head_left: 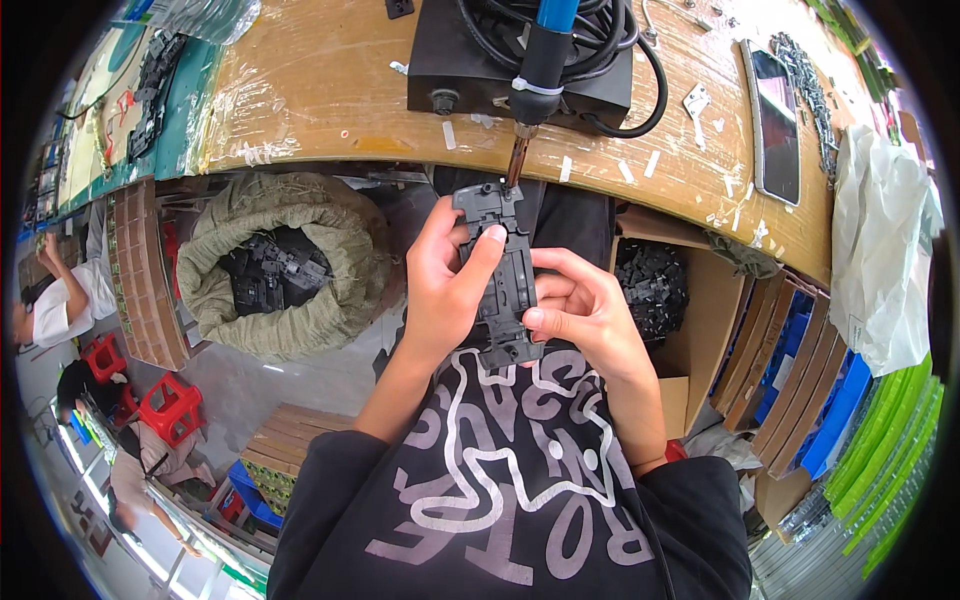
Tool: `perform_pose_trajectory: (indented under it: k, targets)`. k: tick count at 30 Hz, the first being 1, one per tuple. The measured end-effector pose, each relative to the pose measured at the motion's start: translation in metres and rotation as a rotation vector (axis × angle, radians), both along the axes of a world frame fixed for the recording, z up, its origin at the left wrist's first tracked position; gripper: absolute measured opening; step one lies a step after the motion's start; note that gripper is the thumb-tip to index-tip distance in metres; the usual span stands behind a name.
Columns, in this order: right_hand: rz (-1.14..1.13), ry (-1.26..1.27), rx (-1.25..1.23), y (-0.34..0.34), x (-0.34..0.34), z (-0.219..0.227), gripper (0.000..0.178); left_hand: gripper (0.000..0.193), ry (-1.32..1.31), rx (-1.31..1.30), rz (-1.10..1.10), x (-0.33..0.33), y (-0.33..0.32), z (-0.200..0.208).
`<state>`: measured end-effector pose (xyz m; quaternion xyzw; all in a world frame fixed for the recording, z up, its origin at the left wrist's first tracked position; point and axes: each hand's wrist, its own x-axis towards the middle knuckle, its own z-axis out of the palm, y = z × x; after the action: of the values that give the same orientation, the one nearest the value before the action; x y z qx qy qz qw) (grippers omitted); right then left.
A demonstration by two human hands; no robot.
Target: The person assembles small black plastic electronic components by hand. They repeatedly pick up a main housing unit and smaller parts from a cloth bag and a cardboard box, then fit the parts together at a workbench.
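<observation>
A long black plastic part, with ribs, holes and small pegs, is held lengthwise between my two hands in front of the table edge. My left hand grips its left side, thumb pressed on the upper face. From the right, my right hand closes on the lower half with thumb and curled fingers. A soldering iron with a blue and black handle points down from above. Its metal tip is at the part's upper right corner; I cannot tell whether it touches.
A black box with coiled cable stands on the wooden table. Farther right lies a phone. A green cloth sack of black parts is at left, a cardboard box of small black parts at right. People sit at far left.
</observation>
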<state>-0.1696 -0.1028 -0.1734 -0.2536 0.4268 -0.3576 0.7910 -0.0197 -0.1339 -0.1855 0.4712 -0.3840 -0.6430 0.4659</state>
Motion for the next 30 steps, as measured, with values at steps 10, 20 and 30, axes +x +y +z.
perform_pose_trajectory:
  k: [10, 20, 30]
  targets:
    - [-0.007, -0.016, 0.006, 0.0018, 0.0001, 0.0016, 0.043, 0.018, 0.002, 0.028, 0.006, -0.0008, 0.0013, 0.0035]
    - [-0.011, -0.007, 0.004, 0.0009, -0.0003, 0.0021, 0.043, 0.017, 0.009, 0.036, 0.005, -0.0004, 0.0000, 0.0030]
    - [-0.016, -0.017, 0.025, -0.0008, 0.0005, 0.0045, 0.044, 0.019, 0.003, 0.029, 0.011, -0.0010, -0.0008, 0.0026]
